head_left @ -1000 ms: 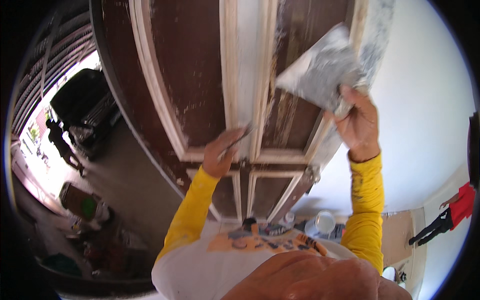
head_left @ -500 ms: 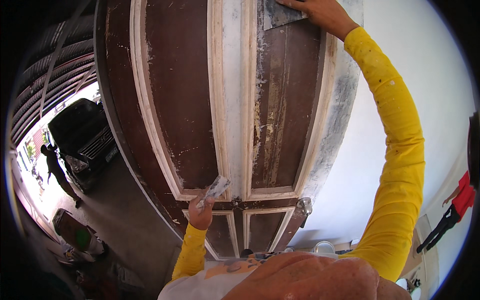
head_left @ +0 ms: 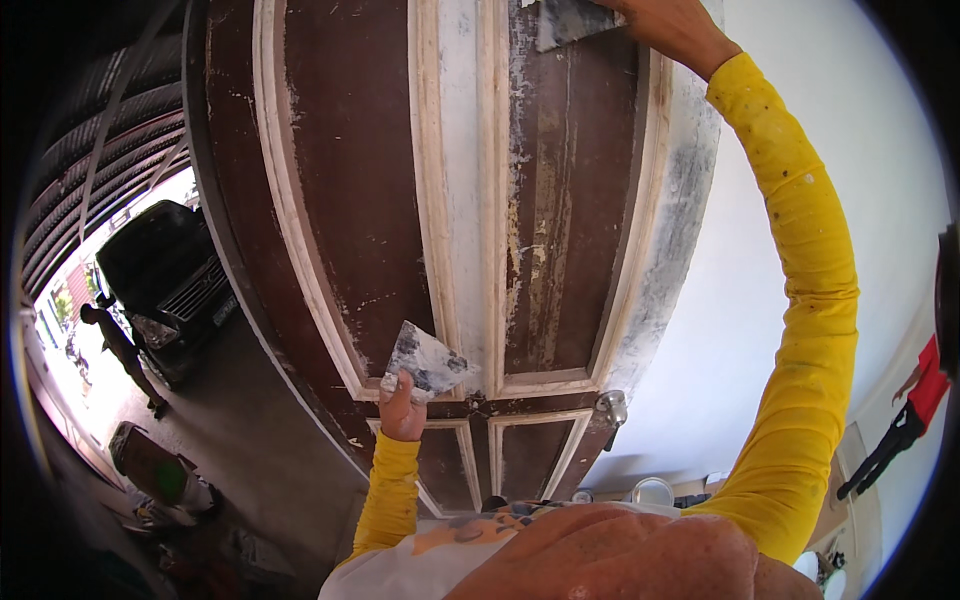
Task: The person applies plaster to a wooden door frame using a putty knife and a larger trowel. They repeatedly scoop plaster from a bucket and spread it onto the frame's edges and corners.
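A tall brown wooden door (head_left: 340, 200) with worn pale mouldings fills the middle. My right hand (head_left: 670, 25), arm raised in a yellow sleeve, grips a wide metal scraper (head_left: 572, 20) pressed flat on the top of the door's right panel. My left hand (head_left: 402, 405) is low, near the door's middle rail, and holds a second, smaller scraper (head_left: 428, 360) smeared with grey filler, its blade tilted up to the right. White filler streaks run down the centre stile (head_left: 460, 180).
A round metal door knob (head_left: 610, 405) sits at the door's right edge. A white wall (head_left: 800, 100) lies to the right. At left, a dark car (head_left: 165, 270) and a person (head_left: 120, 350) stand outside. Tins and clutter lie on the floor below.
My right hand has gone from chest height up to the top of the right panel with the wide scraper. My left hand has dropped lower and now shows its smaller scraper.
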Motion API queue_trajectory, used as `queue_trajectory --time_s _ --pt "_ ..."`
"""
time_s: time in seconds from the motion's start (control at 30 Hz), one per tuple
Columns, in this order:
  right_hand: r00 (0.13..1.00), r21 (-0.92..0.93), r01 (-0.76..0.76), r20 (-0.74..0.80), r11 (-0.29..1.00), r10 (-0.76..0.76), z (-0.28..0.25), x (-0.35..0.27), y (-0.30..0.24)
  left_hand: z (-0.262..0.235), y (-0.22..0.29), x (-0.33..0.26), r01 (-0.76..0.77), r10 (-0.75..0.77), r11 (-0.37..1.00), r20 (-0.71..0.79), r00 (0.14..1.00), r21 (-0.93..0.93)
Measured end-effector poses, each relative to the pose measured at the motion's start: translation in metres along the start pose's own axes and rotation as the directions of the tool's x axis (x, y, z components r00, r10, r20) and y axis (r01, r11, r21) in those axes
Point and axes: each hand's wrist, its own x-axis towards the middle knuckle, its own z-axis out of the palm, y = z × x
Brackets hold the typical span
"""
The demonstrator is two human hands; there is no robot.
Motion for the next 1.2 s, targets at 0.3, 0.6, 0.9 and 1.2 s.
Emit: queue_trajectory --time_s 0.3,0.6,0.9,1.2 --pt "0.993 0.004 0.049 -0.107 0.999 -0.048 0.023 0.014 -0.003 -0.011 -0.018 -0.002 0.022 -0.022 1.000 -0.007 1.000 0.003" --pt "0.995 0.025 0.042 -0.095 0.999 -0.039 0.026 -0.002 0.006 -0.007 -0.012 -0.003 0.070 -0.070 0.997 0.040 0.997 -0.020" --pt "0.992 -0.022 0.049 -0.115 0.999 -0.051 0.014 -0.010 0.005 0.002 -0.005 0.000 0.095 -0.097 0.994 0.045 0.994 0.047" --pt "0.989 -0.014 0.081 -0.121 0.997 -0.082 0.031 0.016 0.007 -0.009 -0.010 -0.003 0.100 -0.104 0.993 0.078 0.991 0.058"
